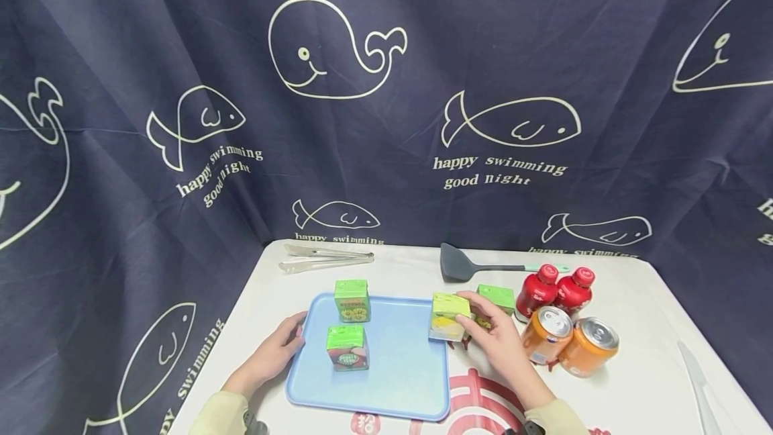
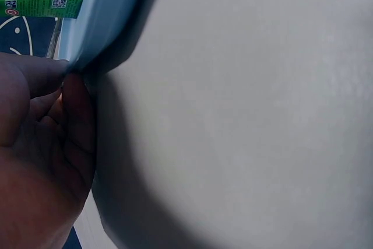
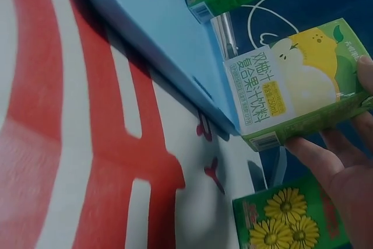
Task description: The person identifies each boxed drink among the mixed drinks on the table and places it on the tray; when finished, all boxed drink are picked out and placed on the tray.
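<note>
My right hand holds a yellow-and-white juice carton over the right edge of the blue tray. Thumb and fingers grip its sides in the right wrist view, with the pomelo picture and the carton's printed panel showing. At the tray's left rim, my left hand pinches the edge between thumb and fingers, as the left wrist view also shows. Two green-topped cartons stand on the tray's left half: a chrysanthemum drink carton behind and a dark red-sided carton in front.
Another green carton stands behind my right hand, partly hidden. Two red bottles and two orange cans are grouped to the right. Metal tongs and a dark spatula lie at the back; a knife is far right.
</note>
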Action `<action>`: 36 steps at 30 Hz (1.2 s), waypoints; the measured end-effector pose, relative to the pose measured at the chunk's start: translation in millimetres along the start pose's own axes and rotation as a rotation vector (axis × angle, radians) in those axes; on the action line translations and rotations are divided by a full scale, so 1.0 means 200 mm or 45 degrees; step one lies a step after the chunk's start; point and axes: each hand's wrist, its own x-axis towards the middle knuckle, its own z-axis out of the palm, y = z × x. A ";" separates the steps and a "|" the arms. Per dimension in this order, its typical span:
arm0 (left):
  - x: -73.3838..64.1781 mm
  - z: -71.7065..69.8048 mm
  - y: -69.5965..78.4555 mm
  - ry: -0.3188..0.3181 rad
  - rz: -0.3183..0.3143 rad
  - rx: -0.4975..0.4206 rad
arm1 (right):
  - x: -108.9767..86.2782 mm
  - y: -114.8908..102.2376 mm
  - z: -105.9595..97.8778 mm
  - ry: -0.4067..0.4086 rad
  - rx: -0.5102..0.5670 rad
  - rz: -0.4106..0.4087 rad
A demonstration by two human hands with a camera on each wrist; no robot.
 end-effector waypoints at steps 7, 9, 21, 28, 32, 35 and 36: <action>0.00 0.01 0.00 -0.003 -0.028 -0.010 | 0.06 -0.01 0.06 -0.043 0.072 0.025; 0.01 0.01 -0.01 0.000 -0.025 -0.007 | 0.07 -0.02 0.08 -0.060 0.115 0.040; 0.00 0.00 -0.01 -0.007 -0.035 -0.006 | 0.15 -0.02 0.20 -0.105 0.158 0.102; 0.00 0.00 0.00 -0.005 -0.033 0.004 | 0.18 0.00 0.27 -0.094 0.178 0.040; 0.00 0.00 0.00 -0.004 -0.042 -0.001 | 0.20 0.01 0.31 -0.097 0.200 -0.005; 0.00 0.00 0.00 -0.005 -0.048 0.003 | 0.21 0.01 0.33 -0.103 0.194 -0.045; 0.00 0.00 0.00 -0.005 -0.049 0.003 | 0.22 0.01 0.34 -0.103 0.188 -0.053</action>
